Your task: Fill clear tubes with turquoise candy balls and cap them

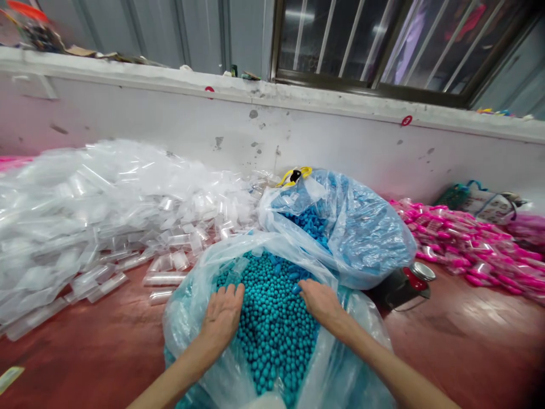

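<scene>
A large clear plastic bag (pixel 187 295) stands open in front of me, full of small teal balls (pixel 272 324). My left hand (pixel 223 312) rests at the left side of the balls, palm down, fingers together, beside a clear plastic tube (pixel 237 270) lying on them. At the right side of the opening, my right hand (pixel 321 301) pinches a small blue piece (pixel 297 288). More blue pieces lie among the balls near it. Behind is a second bag (pixel 370 227) with blue pieces (pixel 310 224) showing in its mouth.
A big heap of clear plastic tubes (pixel 128 199) covers the left. Pink packed items (pixel 472 244) are piled at the right. A dark container with a silver lid (pixel 421 272) stands right of the bags on the red table (pixel 477 341). A white wall (pixel 340 142) runs behind.
</scene>
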